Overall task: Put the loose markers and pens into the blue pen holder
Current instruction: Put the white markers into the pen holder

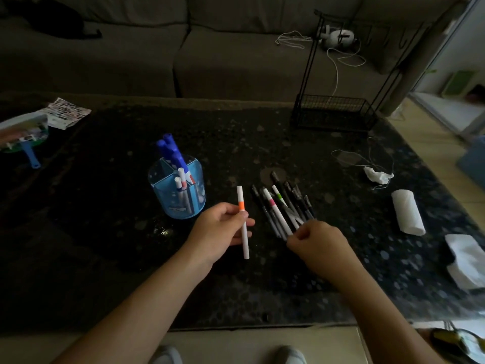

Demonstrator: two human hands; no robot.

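The round blue pen holder (pixel 176 191) stands on the dark table, left of centre, with blue-capped markers and a few white pens inside. My left hand (pixel 219 229) grips a white marker with an orange band (pixel 242 222), held upright just right of the holder. A pile of loose pens (pixel 283 206), mostly black plus a white one with a pink band and one with a green band, lies to the right. My right hand (pixel 316 240) sits at the near end of that pile, fingers pinched on the white pink-banded pen (pixel 277 211).
A black wire rack (pixel 333 111) stands at the back right. Crumpled tissue (pixel 378 176), a white roll (pixel 408 212) and white paper (pixel 467 261) lie along the right side. A tray with a blue handle (pixel 25 136) sits far left. A sofa runs behind the table.
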